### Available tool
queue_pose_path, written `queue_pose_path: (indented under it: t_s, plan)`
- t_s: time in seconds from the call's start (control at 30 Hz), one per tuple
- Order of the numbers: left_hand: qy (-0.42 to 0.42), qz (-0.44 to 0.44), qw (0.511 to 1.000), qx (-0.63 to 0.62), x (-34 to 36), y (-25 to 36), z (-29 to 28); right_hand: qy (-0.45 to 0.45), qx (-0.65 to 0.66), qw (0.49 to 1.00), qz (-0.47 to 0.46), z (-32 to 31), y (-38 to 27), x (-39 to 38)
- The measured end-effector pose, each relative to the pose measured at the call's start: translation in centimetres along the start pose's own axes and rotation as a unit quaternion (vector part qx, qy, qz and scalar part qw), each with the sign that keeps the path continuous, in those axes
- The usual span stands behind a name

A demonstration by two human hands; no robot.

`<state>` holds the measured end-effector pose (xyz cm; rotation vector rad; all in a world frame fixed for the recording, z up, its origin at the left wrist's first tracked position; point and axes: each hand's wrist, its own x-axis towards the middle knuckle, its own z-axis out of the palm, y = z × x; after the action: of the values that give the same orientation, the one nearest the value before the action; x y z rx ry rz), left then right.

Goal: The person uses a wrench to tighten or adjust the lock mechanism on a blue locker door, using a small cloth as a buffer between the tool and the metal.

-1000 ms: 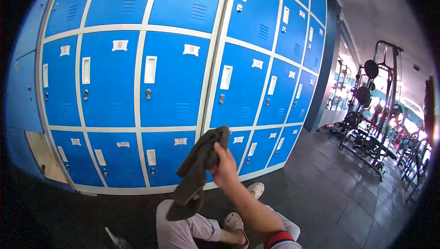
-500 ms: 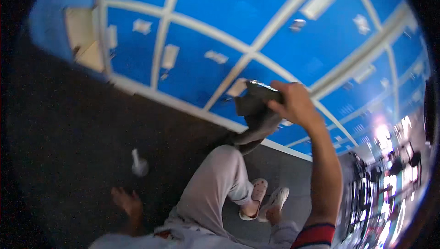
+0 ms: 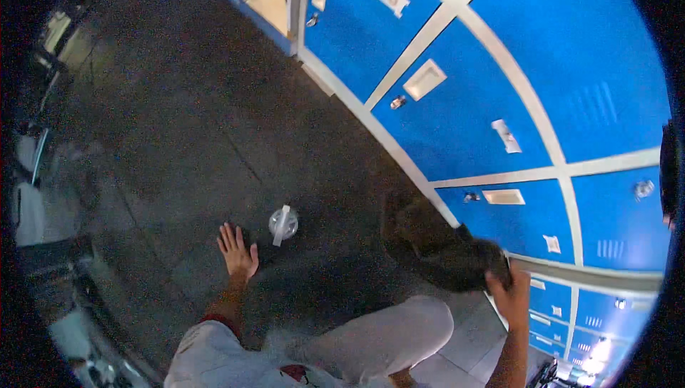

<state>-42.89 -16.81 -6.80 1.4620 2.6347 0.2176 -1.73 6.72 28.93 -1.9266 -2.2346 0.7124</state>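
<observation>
left hand (image 3: 240, 258): fingers spread, nothing held, near clear container (image 3: 289, 227) on floor (image 3: 164, 138) | right hand (image 3: 512, 301): fingers closed on dark cloth (image 3: 442, 245), beside blue lockers (image 3: 464, 102) | progress: cloth gripped, not released

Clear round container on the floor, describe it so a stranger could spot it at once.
Start at the bank of blue lockers and move left across the dark floor. Just short of the person's spread left hand is the clear round container. Unlike the dark cloth by the lockers, it is see-through, with a white strip across it.
</observation>
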Motion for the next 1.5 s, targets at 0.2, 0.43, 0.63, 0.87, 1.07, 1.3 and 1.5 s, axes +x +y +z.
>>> queue_pose_path:
  t_s: [0.2, 0.43, 0.63, 0.87, 1.07, 1.3, 1.5]
  plan:
    - [0.051, 0.006, 0.998, 0.035, 0.8, 0.1, 1.7, -0.126, 0.151, 0.971, 0.137, -3.6, 10.3, -4.7]
    - [0.068, -0.141, 0.896, -0.415, 6.1, -2.2, -1.4, -0.253, 0.066, 0.963, 0.059, -6.2, 23.6, -3.9]
    - [-0.047, -0.183, 0.96, -0.207, 5.4, 13.7, -9.1, -0.173, 0.202, 0.962, 0.063, -12.1, 25.0, -9.5]
    - [0.011, -0.317, 0.889, -0.329, -10.9, 20.0, -22.0, -0.051, 0.096, 0.993, -0.049, -20.7, 28.3, -20.2]
    - [-0.122, -0.409, 0.881, -0.205, -33.5, 16.5, -40.1, -0.243, 0.074, 0.966, 0.036, -29.1, 5.8, -22.4]
    - [-0.275, -0.502, 0.819, -0.045, -45.5, 5.7, -43.7, -0.133, 0.068, 0.987, -0.061, -29.8, -8.6, -15.4]
    - [-0.018, -0.413, 0.904, -0.106, -28.1, -3.9, -54.7, -0.077, -0.015, 0.996, -0.041, -26.2, -22.0, -8.3]
